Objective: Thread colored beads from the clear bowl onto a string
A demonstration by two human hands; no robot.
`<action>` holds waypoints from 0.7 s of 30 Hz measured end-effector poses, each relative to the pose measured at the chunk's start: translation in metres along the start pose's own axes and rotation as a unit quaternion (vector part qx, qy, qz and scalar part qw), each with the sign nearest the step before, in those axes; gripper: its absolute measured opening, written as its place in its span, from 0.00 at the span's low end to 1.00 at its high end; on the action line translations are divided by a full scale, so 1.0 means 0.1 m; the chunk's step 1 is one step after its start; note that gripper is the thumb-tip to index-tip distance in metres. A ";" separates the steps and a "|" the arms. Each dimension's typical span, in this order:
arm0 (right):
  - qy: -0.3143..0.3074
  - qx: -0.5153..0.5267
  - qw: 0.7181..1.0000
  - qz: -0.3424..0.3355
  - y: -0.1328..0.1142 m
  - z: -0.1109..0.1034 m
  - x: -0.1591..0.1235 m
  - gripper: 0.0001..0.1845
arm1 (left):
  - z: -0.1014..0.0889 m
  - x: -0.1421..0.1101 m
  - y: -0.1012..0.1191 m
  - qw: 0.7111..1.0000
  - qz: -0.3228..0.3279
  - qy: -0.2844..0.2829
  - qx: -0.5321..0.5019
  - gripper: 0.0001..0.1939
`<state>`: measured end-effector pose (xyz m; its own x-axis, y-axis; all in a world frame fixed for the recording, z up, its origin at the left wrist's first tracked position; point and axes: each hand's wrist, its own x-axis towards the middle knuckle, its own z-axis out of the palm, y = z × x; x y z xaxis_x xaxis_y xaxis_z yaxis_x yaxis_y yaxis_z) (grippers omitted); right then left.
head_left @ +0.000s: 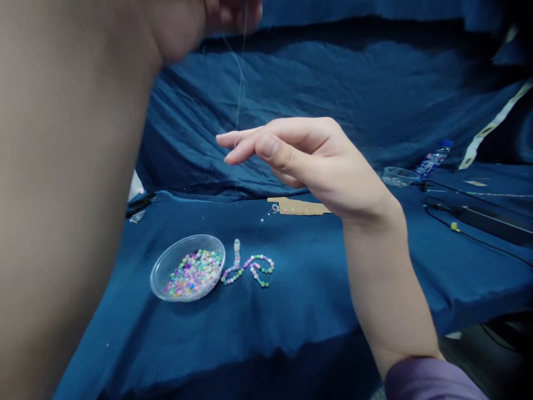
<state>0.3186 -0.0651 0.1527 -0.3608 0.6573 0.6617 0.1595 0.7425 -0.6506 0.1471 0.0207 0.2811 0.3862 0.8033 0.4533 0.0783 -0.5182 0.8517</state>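
Close to the camera, my left arm fills the left side, and my left hand (216, 19) is partly cut off at the top edge. Its fingers look closed on a thin clear thread (241, 78) that hangs down from them. My right hand (308, 153) is raised in the middle with its fingers stretched out, their tips beside the thread. Whether they touch it I cannot tell. Below, a strand of pastel beads (254, 261) lies looped on the blue cloth, one end standing up in line with the thread. Left of it, a clear bowl (156, 278) holds loose coloured beads.
Behind lie a piece of cardboard (302, 207) and a small beaded ring (275, 208). At the right are a clear tub (400, 176), a bottle with a blue cap (435, 158), black cables (441, 206) and a dark flat box (497, 225). Blue cloth (316, 72) hangs at the back.
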 end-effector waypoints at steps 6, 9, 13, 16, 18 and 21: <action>-0.004 0.011 1.000 0.018 0.08 0.02 0.06 0.19 | 0.23 -0.28 -0.32 0.984 0.141 0.020 0.104 0.17; -0.001 0.039 0.999 0.019 0.14 0.02 0.11 0.23 | 0.21 -0.40 -0.60 0.997 0.074 0.012 0.012 0.13; 0.020 0.087 0.996 0.012 0.26 -0.05 0.15 0.23 | 0.06 -0.53 -1.10 0.994 -0.053 -0.023 -0.090 0.22; 0.026 0.122 0.992 0.011 0.37 -0.11 0.17 0.19 | -0.04 -0.62 -1.44 0.980 -0.143 -0.070 -0.115 0.30; 0.018 0.132 0.991 0.022 0.43 -0.14 0.18 0.19 | -0.08 -0.68 -1.59 0.977 -0.185 -0.041 -0.097 0.31; 0.025 0.126 0.991 0.039 0.47 -0.16 0.19 0.21 | -0.13 -0.75 -1.65 0.976 -0.202 -0.075 0.039 0.28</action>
<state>0.3336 -0.0156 0.1408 -0.3089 0.7213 0.6199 -0.0527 0.6378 -0.7684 0.0929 0.0499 0.1102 0.4384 0.8981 0.0361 0.3189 -0.1930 0.9279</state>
